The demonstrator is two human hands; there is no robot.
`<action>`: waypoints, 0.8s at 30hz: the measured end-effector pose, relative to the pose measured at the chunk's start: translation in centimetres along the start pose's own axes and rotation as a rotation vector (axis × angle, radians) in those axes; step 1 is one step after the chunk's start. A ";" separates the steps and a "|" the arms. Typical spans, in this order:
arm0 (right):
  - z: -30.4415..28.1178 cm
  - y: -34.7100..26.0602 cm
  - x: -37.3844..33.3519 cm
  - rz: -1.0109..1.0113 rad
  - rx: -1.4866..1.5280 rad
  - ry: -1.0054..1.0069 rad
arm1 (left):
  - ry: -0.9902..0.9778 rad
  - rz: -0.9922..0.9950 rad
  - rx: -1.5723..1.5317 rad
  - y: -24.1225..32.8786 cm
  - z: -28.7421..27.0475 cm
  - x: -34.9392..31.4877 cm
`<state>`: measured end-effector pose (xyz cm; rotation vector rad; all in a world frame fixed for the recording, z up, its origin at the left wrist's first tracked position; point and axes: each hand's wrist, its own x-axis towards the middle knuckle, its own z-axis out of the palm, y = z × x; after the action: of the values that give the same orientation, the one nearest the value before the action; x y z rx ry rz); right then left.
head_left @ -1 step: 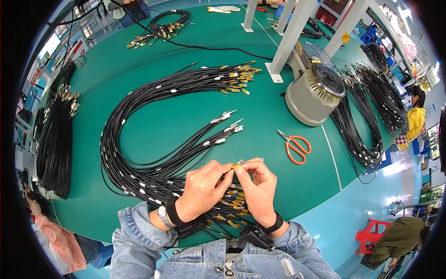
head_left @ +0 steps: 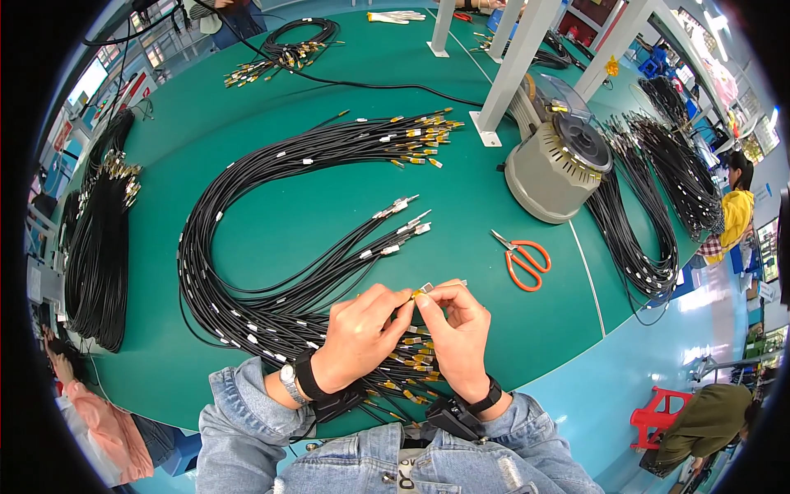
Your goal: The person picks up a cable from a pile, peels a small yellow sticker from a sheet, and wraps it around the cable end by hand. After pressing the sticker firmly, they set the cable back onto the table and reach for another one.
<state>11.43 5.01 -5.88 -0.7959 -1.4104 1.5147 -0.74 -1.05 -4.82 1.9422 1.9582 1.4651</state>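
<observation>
Over the front of the green table, both hands meet at one cable end with a bit of amber tape and a white tag. My left hand pinches it between thumb and forefinger. My right hand grips it from the other side, thumb on top; the fingers hide most of it. Beneath the hands and wrists lie more amber-taped ends of black cables. A large bundle of black cables with white tags curves round in a C to the left. Some silvery ends point right, beyond my hands.
Orange-handled scissors lie to the right, points partly open. Behind them stands a round grey tape dispenser beside a white metal post. More cable bundles hang at the left edge and lie at the right. A coiled bundle sits far back.
</observation>
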 end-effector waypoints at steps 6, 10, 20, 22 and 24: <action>-0.1 0.0 0.0 0.032 0.012 -0.002 | 0.059 0.022 0.001 0.1 0.3 0.0; -0.1 0.0 0.0 0.028 0.022 -0.010 | -0.012 0.138 0.131 -0.1 -0.3 -0.1; -0.3 -0.2 0.0 0.044 0.003 -0.060 | -0.036 0.146 0.177 -0.1 -0.2 -0.1; -0.3 -0.3 0.0 0.052 0.014 -0.064 | -0.007 0.077 0.093 -0.1 0.0 -0.1; -0.3 -0.3 0.0 0.057 0.020 -0.069 | 0.008 0.040 0.053 -0.1 0.1 -0.1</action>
<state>11.78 5.10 -5.65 -0.7837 -1.4318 1.6109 -0.77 -1.05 -4.93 2.0113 1.9929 1.4466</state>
